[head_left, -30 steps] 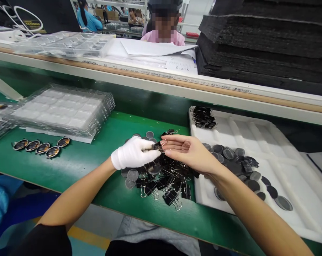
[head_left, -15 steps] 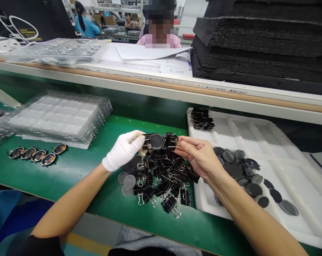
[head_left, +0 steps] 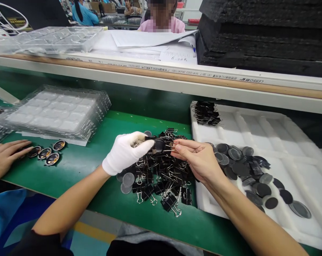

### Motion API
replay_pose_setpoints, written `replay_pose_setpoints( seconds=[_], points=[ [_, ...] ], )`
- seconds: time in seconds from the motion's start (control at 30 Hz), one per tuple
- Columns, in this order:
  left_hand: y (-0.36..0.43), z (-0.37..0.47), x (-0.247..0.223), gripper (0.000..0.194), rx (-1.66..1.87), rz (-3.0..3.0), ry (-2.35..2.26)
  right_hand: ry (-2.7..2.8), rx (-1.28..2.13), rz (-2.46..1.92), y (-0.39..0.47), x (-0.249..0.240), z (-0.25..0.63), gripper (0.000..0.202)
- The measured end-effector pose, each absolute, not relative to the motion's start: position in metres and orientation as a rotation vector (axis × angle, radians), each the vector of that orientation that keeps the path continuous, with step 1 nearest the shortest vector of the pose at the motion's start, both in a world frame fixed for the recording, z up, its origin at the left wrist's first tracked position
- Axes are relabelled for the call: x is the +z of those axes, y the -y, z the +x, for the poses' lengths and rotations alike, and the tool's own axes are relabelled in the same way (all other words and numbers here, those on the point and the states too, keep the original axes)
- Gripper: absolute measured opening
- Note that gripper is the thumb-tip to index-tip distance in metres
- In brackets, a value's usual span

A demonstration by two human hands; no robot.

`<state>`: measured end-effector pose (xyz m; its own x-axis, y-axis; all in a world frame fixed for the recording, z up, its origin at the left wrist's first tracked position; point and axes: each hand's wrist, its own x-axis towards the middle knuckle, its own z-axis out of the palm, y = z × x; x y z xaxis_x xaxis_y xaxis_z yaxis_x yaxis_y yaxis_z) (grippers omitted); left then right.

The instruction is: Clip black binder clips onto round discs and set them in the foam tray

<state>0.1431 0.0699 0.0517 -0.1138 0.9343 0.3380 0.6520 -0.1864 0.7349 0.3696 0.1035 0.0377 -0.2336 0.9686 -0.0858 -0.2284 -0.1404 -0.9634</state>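
Note:
My left hand (head_left: 125, 152), in a white glove, is closed on a small round black part (head_left: 159, 145) with binder clips at its sides. My bare right hand (head_left: 199, 156) pinches the wire handles of a black binder clip (head_left: 168, 146) at the part's right side. Whether that clip's jaws are around the part I cannot tell. Under both hands a heap of black binder clips (head_left: 170, 172) lies on the green table (head_left: 118, 222). Several clear round discs (head_left: 128, 179) lie left of the heap, partly hidden by my glove.
At right a white foam tray (head_left: 286, 167) holds dark and clear discs (head_left: 241, 167) and a bunch of clips (head_left: 207, 113). Clear plastic trays (head_left: 62, 112) are stacked at left. A co-worker's hand (head_left: 6, 158) touches dark oval pieces (head_left: 45, 153). A shelf edge (head_left: 150, 73) crosses behind.
A co-worker's hand has come in from the left onto the oval pieces. The round part between my hands has tilted and my glove covers more of it. The view has shifted slightly.

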Motion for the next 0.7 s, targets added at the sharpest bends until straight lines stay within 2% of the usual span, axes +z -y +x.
replay_pose_setpoints(
  seconds=[0.7],
  points=[
    [-0.065, 0.147, 0.056, 0.037, 1.089, 1.729, -1.595, 1.121, 1.536, -1.006, -0.09, 0.047, 0.372, 0.042]
  ],
)
